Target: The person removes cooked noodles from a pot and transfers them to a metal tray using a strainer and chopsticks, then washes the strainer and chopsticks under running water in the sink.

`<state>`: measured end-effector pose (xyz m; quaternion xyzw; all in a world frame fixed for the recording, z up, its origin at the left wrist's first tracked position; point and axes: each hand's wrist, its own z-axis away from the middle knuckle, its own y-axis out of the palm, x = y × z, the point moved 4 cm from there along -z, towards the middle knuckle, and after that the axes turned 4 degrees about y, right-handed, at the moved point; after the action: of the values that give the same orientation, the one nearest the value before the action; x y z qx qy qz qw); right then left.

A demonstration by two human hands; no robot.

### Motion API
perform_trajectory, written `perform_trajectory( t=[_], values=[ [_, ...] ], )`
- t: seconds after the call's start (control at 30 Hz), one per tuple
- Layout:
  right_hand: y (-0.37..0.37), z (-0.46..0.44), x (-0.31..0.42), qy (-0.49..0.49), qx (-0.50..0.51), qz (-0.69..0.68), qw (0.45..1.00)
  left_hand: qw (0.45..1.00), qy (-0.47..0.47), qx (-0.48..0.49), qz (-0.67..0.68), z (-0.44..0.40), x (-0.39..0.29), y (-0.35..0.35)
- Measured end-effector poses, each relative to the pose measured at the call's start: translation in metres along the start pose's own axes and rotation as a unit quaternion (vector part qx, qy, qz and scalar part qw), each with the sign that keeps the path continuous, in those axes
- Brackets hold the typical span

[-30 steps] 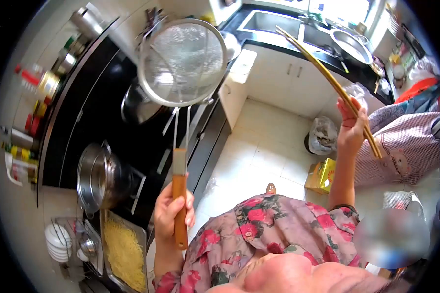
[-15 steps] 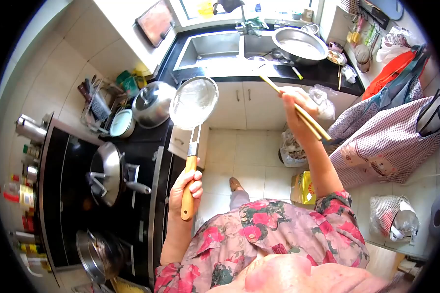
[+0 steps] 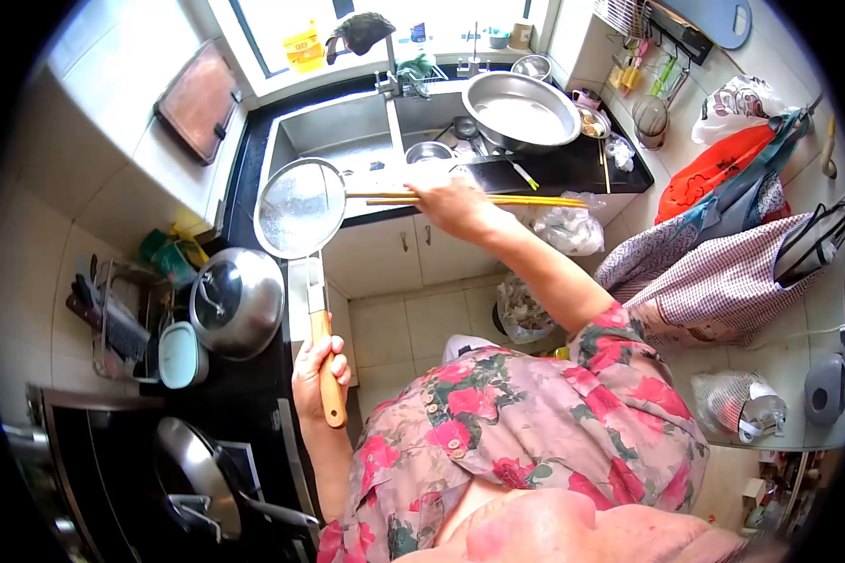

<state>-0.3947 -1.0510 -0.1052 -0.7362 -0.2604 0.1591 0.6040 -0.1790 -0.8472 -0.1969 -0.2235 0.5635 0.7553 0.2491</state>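
My left hand (image 3: 312, 377) is closed around the wooden handle of a round mesh strainer (image 3: 300, 208), held upright with the mesh at the top. The mesh looks mostly bare. In my right hand (image 3: 455, 208) is a pair of long chopsticks (image 3: 535, 201), lying nearly level. Their thin tips point left, and one reaches the right rim of the strainer; whether it touches cannot be made out. Both hands are in front of the sink counter, above the floor.
A double sink (image 3: 338, 131) lies ahead, with a large metal basin (image 3: 522, 111) on its right side. To the left stand a domed lid (image 3: 238, 302), a white container (image 3: 182, 355) and a wok (image 3: 197, 469) on the stove. Aprons (image 3: 704, 272) hang at the right.
My view has turned toward the sink and left counter. My right hand has moved left, bringing the chopsticks from a slant to nearly level beside the strainer. The left hand keeps its hold.
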Motion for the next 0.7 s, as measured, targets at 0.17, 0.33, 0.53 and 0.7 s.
perform_trajectory(
  t=[0.17, 0.33, 0.53, 0.7],
  values=[
    [0.120, -0.140, -0.063, 0.120, -0.026, -0.233, 0.965, 0.999, -0.006, -0.011, 0.040, -0.055, -0.028, -0.023],
    [0.202, -0.294, -0.136, 0.225, -0.024, -0.228, 0.947, 0.999, -0.013, -0.037, 0.029, -0.130, -0.061, -0.033],
    [0.232, -0.401, -0.219, 0.398, 0.050, -0.404, 0.822, 0.997, -0.041, -0.069, 0.006, -0.226, -0.092, 0.011],
    [0.285, -0.477, -0.268, 0.297, 0.044, -0.424, 0.854, 0.994, -0.057, -0.060, -0.073, -0.298, -0.073, 0.034]
  ],
)
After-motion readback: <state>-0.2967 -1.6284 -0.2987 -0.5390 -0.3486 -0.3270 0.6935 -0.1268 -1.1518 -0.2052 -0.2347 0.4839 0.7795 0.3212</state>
